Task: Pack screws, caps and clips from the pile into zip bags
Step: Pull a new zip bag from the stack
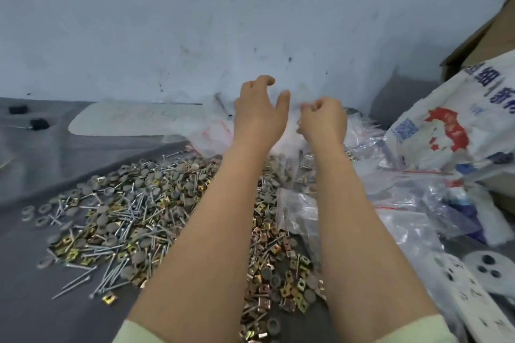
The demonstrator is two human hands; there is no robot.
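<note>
Both arms are stretched over the pile [131,203] of screws, caps and clips, which is spread on the grey cloth [36,259]. Left hand [259,111] is held loose, thumb spread, nothing gripped. Right hand [323,120] is curled beside blurred clear plastic; its grip cannot be told. Zip bags [395,192] are heaped right of the pile.

My left hand [259,117] and right hand [323,120] are bare, and both forearms are uncovered up to the sleeves. I wear a pale green top. The left sleeve [131,333] ends at the near edge of the pile [125,217] and the right sleeve [418,327] ends to the pile's right. Both cuffs are plain.
</note>
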